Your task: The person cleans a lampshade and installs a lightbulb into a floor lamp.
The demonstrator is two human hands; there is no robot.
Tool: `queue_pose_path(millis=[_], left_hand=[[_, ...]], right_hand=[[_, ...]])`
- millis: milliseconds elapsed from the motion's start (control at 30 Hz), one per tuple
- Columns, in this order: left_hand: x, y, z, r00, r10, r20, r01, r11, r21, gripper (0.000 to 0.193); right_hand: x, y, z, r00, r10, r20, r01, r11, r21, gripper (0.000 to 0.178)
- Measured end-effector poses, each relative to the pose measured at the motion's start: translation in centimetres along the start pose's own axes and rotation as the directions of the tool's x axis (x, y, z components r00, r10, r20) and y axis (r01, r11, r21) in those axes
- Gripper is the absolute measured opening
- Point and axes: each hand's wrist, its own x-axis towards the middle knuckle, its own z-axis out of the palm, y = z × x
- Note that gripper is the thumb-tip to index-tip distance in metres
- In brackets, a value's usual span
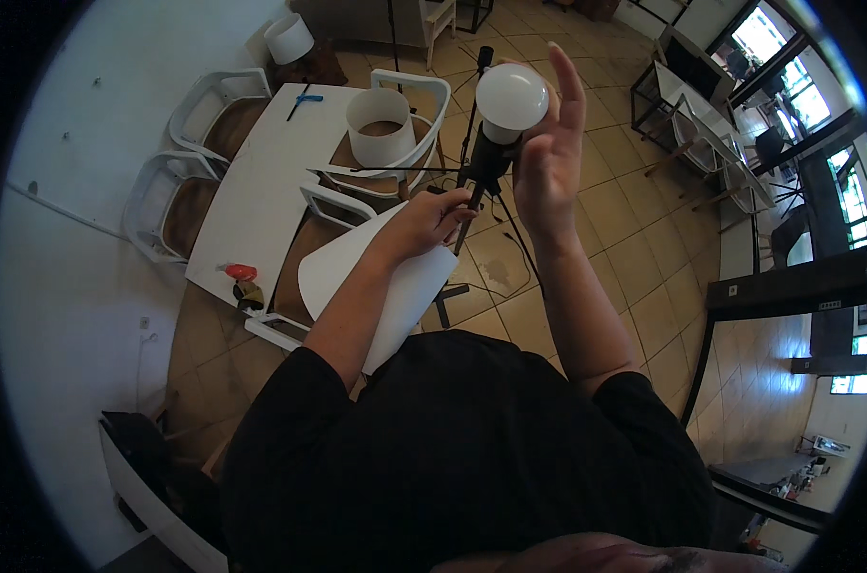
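Note:
A black floor lamp pole (pixel 468 222) rises in front of me, topped by a black socket (pixel 491 158). A round white light bulb (pixel 512 99) sits in that socket. My left hand (pixel 435 222) is closed around the pole just below the socket. Beside the bulb, my right hand (pixel 551 172) is open with fingers stretched upward; part of it is hidden behind the bulb, so I cannot tell whether it touches the glass. A white lampshade (pixel 410 301) lies tilted beneath my left forearm, against my body.
To the left, a white table (pixel 247 196) carries another white lampshade (pixel 381 129), a blue-handled tool (pixel 306 98) and a red item (pixel 241 272). White chairs (pixel 171 205) surround it. A third shade (pixel 288 38) stands at the back. Black cables (pixel 519 250) lie on the tiled floor.

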Motion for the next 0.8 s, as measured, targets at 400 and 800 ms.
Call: queue_pose_path(millis=[400, 800], left_hand=[[-0.5, 0.3, 0.1, 1.0, -0.001, 0.002, 0.001, 1.0, -0.017, 0.014], [-0.8, 0.3, 0.3, 1.0, -0.013, -0.01, 0.014, 0.997, 0.073, 0.014]], right_hand=[[-0.6, -0.9, 0.1, 0.984, 0.176, -0.022, -0.175, 0.984, 0.043, 0.077], [-0.5, -0.4, 0.2, 0.984, 0.162, 0.07, -0.163, 0.987, -0.002, 0.069]])
